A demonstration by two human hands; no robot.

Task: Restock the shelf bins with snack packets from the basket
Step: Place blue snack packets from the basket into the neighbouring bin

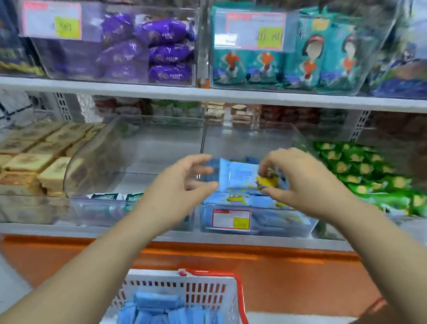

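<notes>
Fingers [270, 160] of right hand [305, 182] pinch blue packet [236, 175] above clear bin [249, 142].

basket [218, 291]: down front, before the lower shelf [291, 244], packets [168, 320] standing in it
middle bin [280, 224]: on the lower shelf, right behind the basket, a stack [232, 199] lying inside
packet [235, 175]: over that stack, right hand [301, 180] pinching its right end, left hand [180, 182] just by its left end
left bin [94, 163]: right beside the middle bin, on its left
upper shelf [215, 94]: overhead, top bins [109, 41] sitting side by side on it
</notes>
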